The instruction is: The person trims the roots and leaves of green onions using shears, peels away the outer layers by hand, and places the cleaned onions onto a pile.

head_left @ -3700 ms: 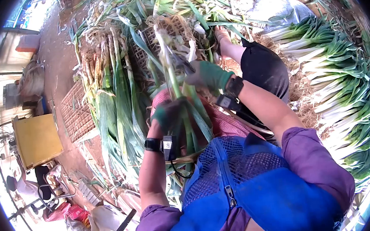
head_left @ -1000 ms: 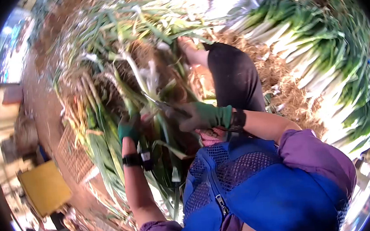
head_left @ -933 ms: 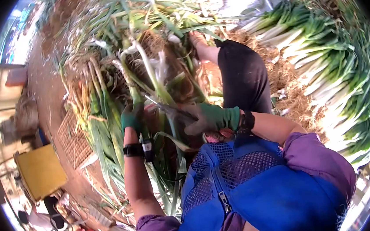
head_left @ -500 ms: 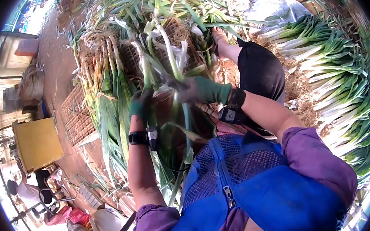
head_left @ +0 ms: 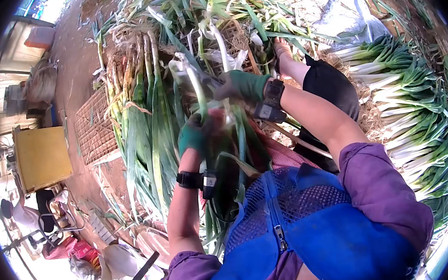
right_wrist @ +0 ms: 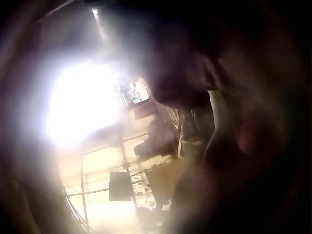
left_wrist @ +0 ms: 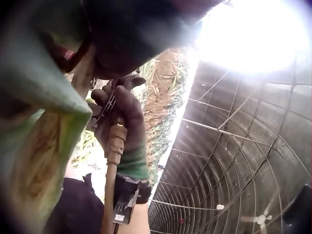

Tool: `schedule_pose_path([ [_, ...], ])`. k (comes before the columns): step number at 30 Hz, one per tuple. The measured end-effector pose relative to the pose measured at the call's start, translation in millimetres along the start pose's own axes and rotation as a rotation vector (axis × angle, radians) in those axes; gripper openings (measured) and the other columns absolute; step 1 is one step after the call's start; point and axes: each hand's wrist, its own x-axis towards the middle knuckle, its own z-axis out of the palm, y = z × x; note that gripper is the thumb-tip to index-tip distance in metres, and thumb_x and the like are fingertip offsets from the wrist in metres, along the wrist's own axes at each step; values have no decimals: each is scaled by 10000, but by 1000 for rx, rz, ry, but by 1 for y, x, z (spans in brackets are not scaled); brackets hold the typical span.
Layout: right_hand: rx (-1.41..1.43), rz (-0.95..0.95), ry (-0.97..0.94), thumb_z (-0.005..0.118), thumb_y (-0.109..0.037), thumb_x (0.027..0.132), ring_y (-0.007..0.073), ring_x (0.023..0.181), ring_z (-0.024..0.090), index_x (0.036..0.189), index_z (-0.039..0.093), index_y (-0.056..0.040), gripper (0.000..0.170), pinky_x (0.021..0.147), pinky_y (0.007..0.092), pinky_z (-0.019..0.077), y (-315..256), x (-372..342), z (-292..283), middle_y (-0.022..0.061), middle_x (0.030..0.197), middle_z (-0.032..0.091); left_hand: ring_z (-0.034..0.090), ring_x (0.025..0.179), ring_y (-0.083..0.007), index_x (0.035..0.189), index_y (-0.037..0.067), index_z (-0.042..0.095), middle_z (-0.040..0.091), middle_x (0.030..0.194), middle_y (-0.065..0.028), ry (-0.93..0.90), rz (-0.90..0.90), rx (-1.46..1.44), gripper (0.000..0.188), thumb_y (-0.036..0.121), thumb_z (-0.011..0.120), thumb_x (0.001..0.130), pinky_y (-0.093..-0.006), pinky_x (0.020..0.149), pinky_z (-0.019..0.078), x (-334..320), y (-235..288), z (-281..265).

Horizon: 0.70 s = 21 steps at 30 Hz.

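Observation:
My left hand (head_left: pixel 194 134), in a green and dark glove, grips a leek (head_left: pixel 195 84) with its white end pointing up and away. Close to that white shaft, my right hand (head_left: pixel 243 87) in a matching glove holds an air blow gun. In the left wrist view, the right hand (left_wrist: pixel 129 112) curls round the gun, and a brass fitting (left_wrist: pixel 117 141) joins it to a hose (left_wrist: pixel 110 190). Another white leek stalk (head_left: pixel 221 47) lies just beyond the hands. The right wrist view is dark and blurred, showing a pale stalk (right_wrist: pixel 215 109) beside dark shapes.
Untrimmed leeks (head_left: pixel 149 104) with roots lie at the left, and loose leaves (head_left: pixel 186 10) are heaped at the far side. Cleaned leeks (head_left: pixel 403 119) lie in a long row at the right. A bare foot (head_left: pixel 282 55) and a yellow board (head_left: pixel 43 158) flank the work.
My left hand was further left a second ago and has come rightward with a leek, closer to the blow gun. The right hand stays near the middle. The head view has shifted too.

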Motion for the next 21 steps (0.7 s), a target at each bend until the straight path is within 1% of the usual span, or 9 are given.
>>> schedule_pose_path([
  [2, -152, -179, 79, 687, -373, 775, 245, 680, 669, 902, 654, 31, 425, 597, 357, 533, 1, -3, 7, 167, 769, 663, 653, 838, -118, 1144, -9, 653, 710, 972, -75, -12, 0, 7, 434, 335, 694, 882, -296, 747, 526, 1, -2, -3],
  [4, -231, -103, 138, 682, -381, 763, 265, 730, 679, 950, 642, 39, 462, 669, 366, 550, -10, -15, 9, 188, 818, 676, 656, 814, -122, 1142, -3, 654, 711, 950, -81, 9, -23, 67, 425, 338, 678, 890, -295, 731, 527, -5, 7, -6],
  [6, -326, -137, 115, 679, -399, 757, 290, 797, 687, 1006, 629, 51, 517, 733, 379, 546, 16, 12, 5, 215, 879, 689, 660, 795, -127, 1140, 10, 656, 712, 930, -85, 1, -44, 94, 414, 344, 663, 896, -300, 716, 529, -10, 17, -5],
  [8, -368, -74, 94, 671, -396, 757, 310, 860, 690, 1054, 616, 58, 545, 792, 392, 539, 8, 16, 4, 233, 935, 695, 663, 779, -136, 1137, 29, 661, 714, 913, -87, -24, -53, 85, 400, 351, 649, 901, -311, 700, 530, -11, 22, -3],
  [10, -361, 87, 78, 660, -371, 763, 326, 919, 690, 1093, 601, 61, 547, 844, 405, 529, -53, -5, 1, 244, 986, 694, 678, 768, -168, 1131, 55, 665, 719, 906, -98, 3, -73, 154, 393, 370, 643, 897, -335, 691, 529, -11, 21, -4],
  [13, -579, 75, 145, 625, -356, 813, 326, 879, 690, 1076, 616, 29, 466, 780, 414, 530, -46, 13, 5, 221, 931, 689, 694, 765, -235, 1137, 79, 659, 715, 897, -132, 35, 1, 282, 407, 404, 623, 894, -377, 685, 525, -21, 33, 0],
  [15, -654, 113, 180, 582, -377, 854, 332, 874, 692, 1144, 593, 7, 481, 792, 421, 533, -40, 16, 5, 222, 942, 689, 696, 819, -323, 1153, 93, 643, 696, 900, -177, -29, 4, 325, 438, 438, 597, 887, -423, 711, 519, -44, 60, -1],
  [19, -651, 248, 138, 525, -429, 898, 370, 881, 690, 1250, 537, -24, 537, 816, 449, 533, -29, -22, 4, 242, 975, 685, 685, 918, -349, 1149, 78, 631, 700, 961, -187, -209, 55, 393, 438, 425, 613, 883, -427, 796, 515, -59, 60, 10],
  [21, -612, 147, 121, 527, -442, 896, 381, 900, 686, 1252, 537, -32, 543, 821, 459, 531, -1, -32, 4, 242, 982, 684, 691, 926, -337, 1166, 70, 626, 704, 994, -183, -268, 115, 342, 454, 425, 626, 883, -417, 812, 518, -53, 44, 20],
])
